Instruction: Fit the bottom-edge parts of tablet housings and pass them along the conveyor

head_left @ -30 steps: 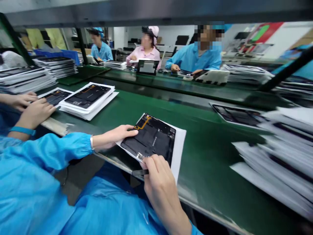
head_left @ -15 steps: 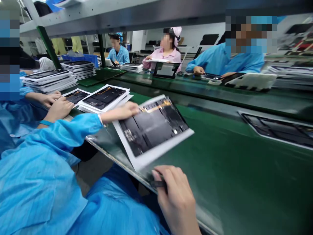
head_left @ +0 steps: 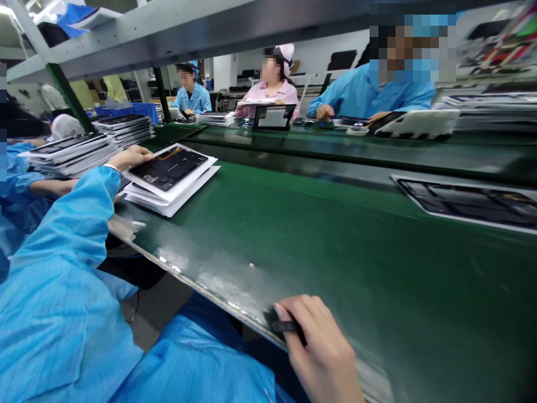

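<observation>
At the stack on the left, my left hand [head_left: 131, 158] pinches the far left edge of a black tablet back panel [head_left: 170, 167] backed by a white sheet. The panel lies on top of several white sheets [head_left: 176, 202]. Down at the bench's front edge, my right hand [head_left: 321, 344] is closed round a slim black stick-like tool [head_left: 285, 326]; its dark tip pokes out between thumb and fingers. The exact kind of tool cannot be made out.
The green bench [head_left: 268, 224] carries another tablet panel [head_left: 470, 201] at right. Piles of panels [head_left: 75, 157] stand at left beside a co-worker's sleeve [head_left: 20, 184]. Three people sit across the bench. A grey shelf beam [head_left: 201, 39] crosses overhead.
My left hand has carried the tablet panel left and away from me, onto the stack. My right hand keeps hold of the black tool near the front edge.
</observation>
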`<state>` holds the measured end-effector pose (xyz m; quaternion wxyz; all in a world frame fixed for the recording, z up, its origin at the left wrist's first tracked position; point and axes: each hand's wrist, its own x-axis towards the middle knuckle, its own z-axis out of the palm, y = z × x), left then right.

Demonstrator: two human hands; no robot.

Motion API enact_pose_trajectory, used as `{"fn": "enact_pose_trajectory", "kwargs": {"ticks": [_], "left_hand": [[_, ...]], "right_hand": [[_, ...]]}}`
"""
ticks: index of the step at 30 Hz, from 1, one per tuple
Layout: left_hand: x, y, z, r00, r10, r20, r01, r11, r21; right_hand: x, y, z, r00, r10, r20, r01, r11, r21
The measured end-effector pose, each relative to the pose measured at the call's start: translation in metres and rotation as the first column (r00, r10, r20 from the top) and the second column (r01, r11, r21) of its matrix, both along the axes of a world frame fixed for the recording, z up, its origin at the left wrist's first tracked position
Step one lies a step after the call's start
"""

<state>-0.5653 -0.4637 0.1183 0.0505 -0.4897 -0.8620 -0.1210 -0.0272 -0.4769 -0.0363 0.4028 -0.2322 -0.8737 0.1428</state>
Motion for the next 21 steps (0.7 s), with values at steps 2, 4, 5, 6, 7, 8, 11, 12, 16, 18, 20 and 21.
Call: {"fn": "enact_pose_trajectory", "kwargs": {"ticks": [2,4,5,6,7,8,11,12,16,18,20,21], "left_hand": [[0.013,0.019,0.003,0.985,-0.06,-0.162,0.059,0.998,-0.011],[0.039,0.055,0.008,0.933,-0.197,-0.301,0.196,0.98,-0.036],[0.059,0.079,0.009,0.888,-0.293,-0.354,0.291,0.955,-0.061],[0.083,0.105,0.008,0.828,-0.4,-0.393,0.395,0.913,-0.098],[0.111,0.134,0.004,0.751,-0.509,-0.421,0.5,0.854,-0.142],[0.143,0.163,-0.001,0.66,-0.61,-0.438,0.596,0.78,-0.189],[0.252,0.244,-0.03,0.364,-0.812,-0.457,0.792,0.528,-0.307],[0.289,0.268,-0.042,0.273,-0.844,-0.461,0.829,0.45,-0.331],[0.411,0.345,-0.079,0.01,-0.881,-0.473,0.895,0.219,-0.389],[0.455,0.377,-0.09,-0.062,-0.876,-0.478,0.905,0.153,-0.398],[0.488,0.405,-0.097,-0.103,-0.872,-0.479,0.91,0.112,-0.4],[0.5,0.417,-0.1,-0.117,-0.871,-0.477,0.911,0.097,-0.401]], "right_hand": [[0.002,-0.004,0.005,1.0,0.007,-0.024,-0.008,1.0,-0.017],[0.006,-0.006,0.012,1.0,-0.005,-0.025,0.004,1.0,-0.023],[0.01,-0.005,0.015,1.0,-0.024,-0.012,0.024,1.0,-0.02],[0.015,-0.004,0.017,0.999,-0.054,0.004,0.055,0.998,-0.011],[0.021,-0.003,0.019,0.996,-0.087,0.024,0.087,0.996,-0.001],[0.028,-0.001,0.02,0.991,-0.124,0.042,0.124,0.992,0.006],[0.048,0.001,0.019,0.974,-0.222,0.053,0.223,0.975,-0.006],[0.053,0.001,0.018,0.969,-0.243,0.037,0.244,0.97,-0.011],[0.059,0.001,0.009,0.955,-0.291,-0.053,0.293,0.956,0.03],[0.059,0.004,0.004,0.938,-0.322,-0.126,0.334,0.938,0.092],[0.061,0.007,-0.005,0.935,-0.329,-0.129,0.342,0.935,0.097],[0.062,0.007,-0.01,0.938,-0.327,-0.11,0.336,0.939,0.072]]}}
